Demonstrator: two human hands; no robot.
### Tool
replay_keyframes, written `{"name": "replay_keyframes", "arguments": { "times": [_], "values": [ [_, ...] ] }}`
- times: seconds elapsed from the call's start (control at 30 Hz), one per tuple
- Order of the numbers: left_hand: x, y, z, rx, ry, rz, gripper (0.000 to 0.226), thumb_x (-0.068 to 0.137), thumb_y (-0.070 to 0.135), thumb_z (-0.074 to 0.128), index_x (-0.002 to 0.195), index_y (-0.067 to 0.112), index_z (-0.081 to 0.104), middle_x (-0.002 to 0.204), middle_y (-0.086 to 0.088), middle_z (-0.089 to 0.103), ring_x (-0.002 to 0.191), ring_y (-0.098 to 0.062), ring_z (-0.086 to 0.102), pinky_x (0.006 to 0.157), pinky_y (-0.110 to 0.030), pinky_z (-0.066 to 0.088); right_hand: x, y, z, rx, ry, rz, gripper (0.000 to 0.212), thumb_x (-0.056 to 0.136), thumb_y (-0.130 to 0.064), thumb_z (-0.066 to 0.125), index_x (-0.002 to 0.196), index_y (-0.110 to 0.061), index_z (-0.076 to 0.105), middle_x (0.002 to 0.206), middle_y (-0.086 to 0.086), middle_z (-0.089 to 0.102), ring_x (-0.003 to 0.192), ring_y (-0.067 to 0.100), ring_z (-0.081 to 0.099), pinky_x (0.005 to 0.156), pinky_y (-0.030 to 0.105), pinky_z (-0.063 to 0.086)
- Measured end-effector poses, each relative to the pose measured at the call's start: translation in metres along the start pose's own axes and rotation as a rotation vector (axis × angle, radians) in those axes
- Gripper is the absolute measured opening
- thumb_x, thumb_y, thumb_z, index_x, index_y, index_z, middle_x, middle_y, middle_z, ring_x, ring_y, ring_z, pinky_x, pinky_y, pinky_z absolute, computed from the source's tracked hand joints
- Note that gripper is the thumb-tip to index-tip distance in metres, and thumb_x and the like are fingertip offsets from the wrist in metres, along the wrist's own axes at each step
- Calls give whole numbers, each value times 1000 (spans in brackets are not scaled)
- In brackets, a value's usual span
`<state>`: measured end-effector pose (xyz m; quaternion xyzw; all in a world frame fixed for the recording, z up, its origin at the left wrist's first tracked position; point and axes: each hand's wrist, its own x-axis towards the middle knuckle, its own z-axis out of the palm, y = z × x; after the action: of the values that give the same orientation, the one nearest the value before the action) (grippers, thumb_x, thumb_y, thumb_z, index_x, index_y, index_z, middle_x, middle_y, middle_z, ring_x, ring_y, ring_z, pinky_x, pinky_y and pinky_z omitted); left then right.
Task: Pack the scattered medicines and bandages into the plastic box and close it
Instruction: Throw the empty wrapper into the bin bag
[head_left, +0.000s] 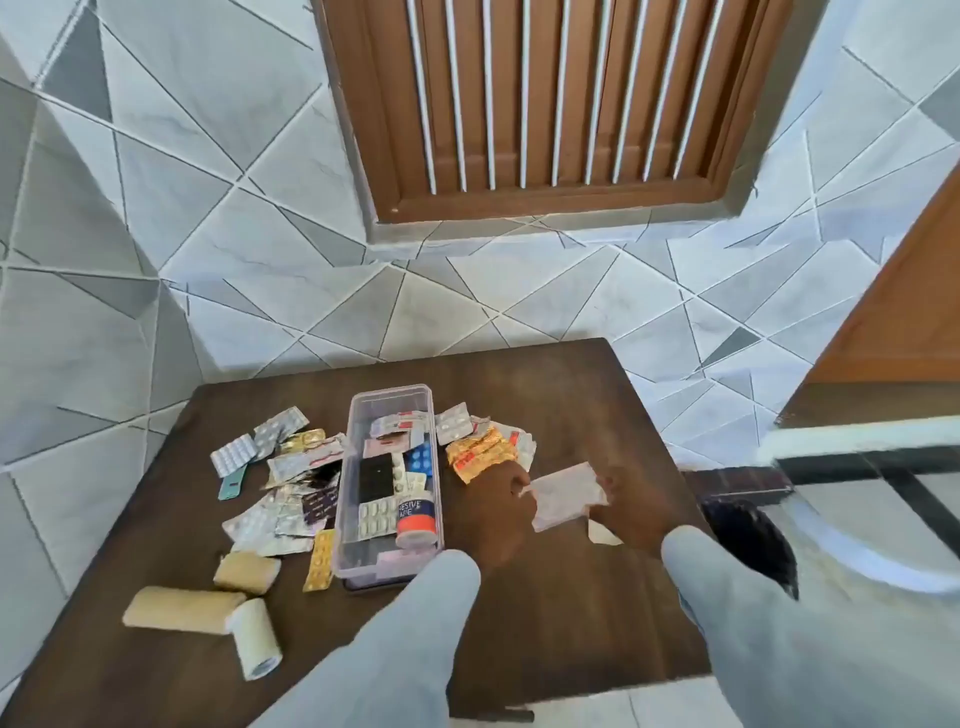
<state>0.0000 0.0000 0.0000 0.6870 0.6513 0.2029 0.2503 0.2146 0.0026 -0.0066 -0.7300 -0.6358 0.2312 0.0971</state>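
A clear plastic box (432, 415) stands open on the dark wooden table (571, 395), partly filled with blister packs and a roll of adhesive tape (415, 519). To its right, my left hand (496, 512) and my right hand (631, 512) both pinch a white paper packet (563, 493) just above the table. An orange and gold foil strip (480, 451) lies just behind my left hand. Several blister packs (280, 467) are scattered left of the box. Three beige bandage rolls (182, 608) lie near the front left.
A small white scrap (602, 532) lies under my right hand. The box's lid is not in view. A tiled wall and a brown louvred door stand behind the table. A white and black frame (857, 457) is at the right.
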Motion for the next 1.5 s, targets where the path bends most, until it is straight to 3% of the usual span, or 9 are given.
{"name": "replay_keyframes", "arguments": {
  "times": [0.13, 0.27, 0.47, 0.63, 0.87, 1.07, 1.2, 1.37, 1.5],
  "values": [
    [30, 5, 20, 141, -58, 36, 33, 87, 48, 55, 116, 34, 61, 119, 11, 64, 106, -19, 63, 94, -26, 49, -10, -1, 11, 64, -93, 243, 54, 85, -36, 67, 133, -21, 49, 134, 3, 54, 122, 24, 54, 99, 31, 43],
    [57, 8, 52, 145, -214, 43, 39, 88, 35, 63, 125, 28, 57, 128, -1, 61, 113, -24, 60, 95, -36, 53, 15, 7, 32, 156, -101, 370, 55, 79, -36, 70, 128, -24, 50, 132, 9, 52, 115, 30, 56, 95, 38, 48],
    [75, 3, 75, 476, -284, 104, 46, 90, 31, 60, 134, 25, 48, 135, -6, 53, 122, -27, 52, 100, -36, 47, 37, 11, 33, 162, -114, 385, 49, 85, -27, 65, 130, -15, 51, 126, 10, 59, 114, 31, 59, 93, 32, 46],
    [87, 16, 79, 326, -296, -75, 62, 84, 22, 69, 139, 27, 42, 138, -7, 51, 128, -28, 49, 104, -39, 45, 47, 31, 27, 208, -208, 357, 39, 95, -27, 54, 131, -15, 52, 131, 9, 55, 113, 25, 55, 94, 28, 43],
    [100, 76, 88, 41, -181, -249, 35, 92, 27, 58, 127, 27, 52, 129, -1, 61, 112, -24, 61, 78, -26, 48, 55, 92, -18, 630, -133, 258, 18, 98, -25, 50, 103, -17, 64, 105, 4, 64, 96, 21, 61, 78, 30, 59],
    [100, 194, 144, -299, -61, -241, 33, 90, 21, 63, 123, 19, 57, 117, -4, 65, 98, -22, 63, 79, -27, 52, 65, 187, -103, 916, -24, 314, 13, 92, -4, 54, 86, -9, 64, 85, 10, 65, 71, 21, 60, 57, 26, 51],
    [98, 264, 195, -439, -32, -246, 34, 84, 21, 65, 114, 28, 52, 101, -4, 66, 85, -19, 62, 72, -29, 53, 67, 257, -152, 945, 11, 327, 9, 91, -6, 57, 90, -9, 65, 89, 13, 66, 78, 27, 61, 77, 48, 56],
    [108, 312, 265, -402, -41, -216, 31, 76, 0, 59, 89, 25, 44, 76, -2, 52, 64, -18, 48, 45, -14, 37, 91, 343, -170, 912, 58, 439, 9, 92, -14, 55, 99, -16, 60, 101, 14, 68, 81, 26, 65, 83, 47, 57],
    [142, 316, 335, -348, -166, -245, 27, 78, 2, 46, 71, 27, 56, 84, -3, 66, 78, -23, 62, 63, -29, 47, 132, 405, -144, 781, 16, 483, 18, 86, -19, 47, 78, -26, 62, 96, 11, 69, 89, 33, 66, 84, 51, 57]
  ]
}}
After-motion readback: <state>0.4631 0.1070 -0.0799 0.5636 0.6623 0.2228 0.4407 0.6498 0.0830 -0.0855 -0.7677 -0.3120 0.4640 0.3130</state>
